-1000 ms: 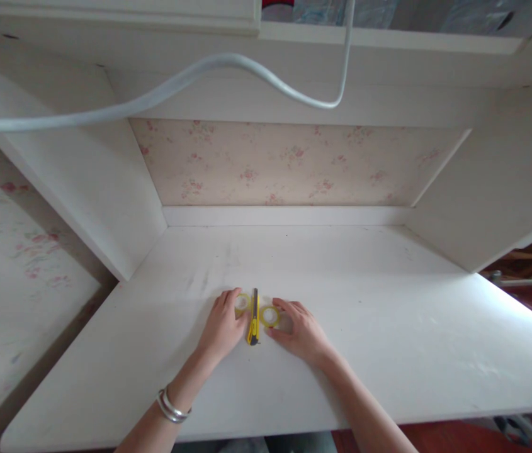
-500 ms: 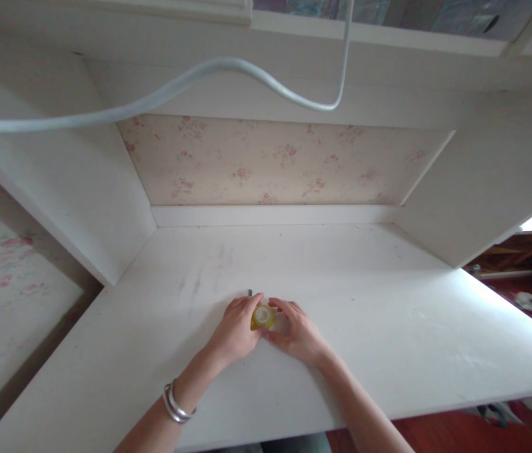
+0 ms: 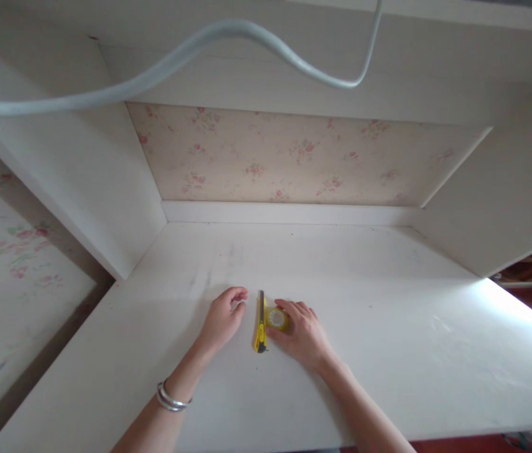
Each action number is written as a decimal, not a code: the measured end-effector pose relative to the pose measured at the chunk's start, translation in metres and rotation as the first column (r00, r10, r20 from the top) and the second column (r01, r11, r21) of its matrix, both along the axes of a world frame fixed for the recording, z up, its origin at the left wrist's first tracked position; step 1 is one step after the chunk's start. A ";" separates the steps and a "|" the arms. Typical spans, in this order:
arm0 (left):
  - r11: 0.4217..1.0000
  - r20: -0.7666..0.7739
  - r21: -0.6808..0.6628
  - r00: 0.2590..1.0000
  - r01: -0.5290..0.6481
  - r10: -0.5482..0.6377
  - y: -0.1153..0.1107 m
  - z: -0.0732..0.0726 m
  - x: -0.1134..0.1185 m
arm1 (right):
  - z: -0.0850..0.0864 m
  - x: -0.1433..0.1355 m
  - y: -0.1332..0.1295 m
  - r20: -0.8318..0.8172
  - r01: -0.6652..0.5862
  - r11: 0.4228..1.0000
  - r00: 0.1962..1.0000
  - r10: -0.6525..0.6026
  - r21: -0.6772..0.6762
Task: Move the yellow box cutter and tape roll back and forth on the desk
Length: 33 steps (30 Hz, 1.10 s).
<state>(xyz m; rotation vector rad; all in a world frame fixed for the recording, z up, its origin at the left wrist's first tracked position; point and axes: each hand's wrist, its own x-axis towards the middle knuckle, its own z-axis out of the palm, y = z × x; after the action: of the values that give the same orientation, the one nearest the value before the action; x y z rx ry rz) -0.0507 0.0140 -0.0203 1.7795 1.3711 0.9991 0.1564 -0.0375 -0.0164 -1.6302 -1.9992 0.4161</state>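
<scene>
A yellow and black utility knife lies on the white tabletop, pointing away from me. Right beside it on its right is a round yellow object with a pale disc face, perhaps a tape measure. My right hand has its thumb and fingers around that round object. To the left of the knife, my left hand rests apart from it with curled fingers and a gap between thumb and fingertips, holding nothing. Silver bangles circle my left wrist.
A white cable hangs across the upper view. White side panels flank the tabletop, with floral wallpaper at the back. Red floor shows past the near right edge.
My left hand has let go and moved left, uncovering the utility knife. My right hand has stayed at the round yellow object. The camera view has shifted slightly.
</scene>
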 end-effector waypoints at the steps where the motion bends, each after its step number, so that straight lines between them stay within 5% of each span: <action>1: 1.000 -0.002 0.011 1.000 0.001 -0.001 0.000 -0.001 0.001 | 0.000 0.000 0.000 -0.006 0.007 1.000 1.000 -0.007 -0.002; 33: 1.000 -0.071 0.014 0.997 0.018 -0.017 -0.001 -0.007 0.003 | 0.002 0.010 -0.008 -0.129 -0.126 0.992 0.984 0.126 0.007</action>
<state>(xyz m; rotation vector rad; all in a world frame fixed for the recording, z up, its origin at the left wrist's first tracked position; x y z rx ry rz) -0.0473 0.0131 -0.0275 1.8504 1.3918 0.9471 0.1667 -0.0451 -0.0148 -1.4429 -2.0107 0.5552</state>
